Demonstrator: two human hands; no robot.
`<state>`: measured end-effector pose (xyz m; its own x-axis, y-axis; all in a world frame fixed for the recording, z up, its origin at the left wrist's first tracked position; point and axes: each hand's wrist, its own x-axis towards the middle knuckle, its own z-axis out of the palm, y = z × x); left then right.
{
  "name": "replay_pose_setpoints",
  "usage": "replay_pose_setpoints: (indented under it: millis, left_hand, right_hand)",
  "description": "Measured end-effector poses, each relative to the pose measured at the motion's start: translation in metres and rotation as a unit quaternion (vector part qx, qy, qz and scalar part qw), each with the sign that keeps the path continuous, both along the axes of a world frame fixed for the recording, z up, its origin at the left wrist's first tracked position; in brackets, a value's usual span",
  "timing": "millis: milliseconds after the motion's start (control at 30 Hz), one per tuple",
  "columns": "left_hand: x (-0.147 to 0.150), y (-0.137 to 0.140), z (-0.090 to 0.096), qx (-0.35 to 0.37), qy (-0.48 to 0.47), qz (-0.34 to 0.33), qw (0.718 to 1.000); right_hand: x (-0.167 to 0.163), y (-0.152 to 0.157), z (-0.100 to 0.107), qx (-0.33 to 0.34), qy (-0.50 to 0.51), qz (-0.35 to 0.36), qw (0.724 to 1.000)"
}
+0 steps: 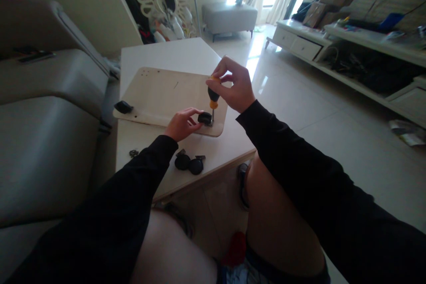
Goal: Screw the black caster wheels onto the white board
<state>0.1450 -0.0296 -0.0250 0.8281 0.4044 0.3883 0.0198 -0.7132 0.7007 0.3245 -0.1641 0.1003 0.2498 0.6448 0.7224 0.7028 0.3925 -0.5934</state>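
My right hand [234, 83] pinches the top of a black and yellow screwdriver [213, 94], held upright with its shaft pointing down beside a black caster wheel [204, 118]. That caster sits at the near right corner of a pale wooden board [169, 93]. Closed around its left side, the fingers of my left hand [183, 123] steady the caster. Another caster [123, 107] stands at the board's near left corner. Two loose casters [188, 163] lie on the white table in front of the board. The screw under the screwdriver's tip is too small to make out.
The board rests on a white table [196, 51]. A small pile of screws [133, 153] lies near the table's left side. A grey sofa [49, 151] stands close on the left. Farther off are a grey bench [229, 18] and a white TV cabinet [362, 66].
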Motion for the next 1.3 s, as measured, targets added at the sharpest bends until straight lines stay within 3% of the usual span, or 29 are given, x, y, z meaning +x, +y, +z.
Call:
replay_pose_setpoints:
  millis: [233,633,1000,1300]
  left_hand:
    - [0.001,-0.006,0.005,0.033,0.012,0.014,0.999]
    - [0.009,-0.011,-0.001,-0.040,0.066,-0.022,0.997]
    - [0.019,-0.008,-0.009,-0.034,0.030,-0.046,0.998]
    - [0.020,-0.008,-0.004,0.019,0.034,-0.045,0.998]
  right_hand:
    - [-0.003,-0.003,0.003,-0.006,0.022,0.038,0.999]
    - [-0.004,-0.002,0.002,0.007,0.042,0.045,0.998]
    - [-0.001,-0.002,0.000,0.006,0.033,0.035,0.999]
    - [-0.002,-0.002,0.000,0.009,0.032,0.037,0.999]
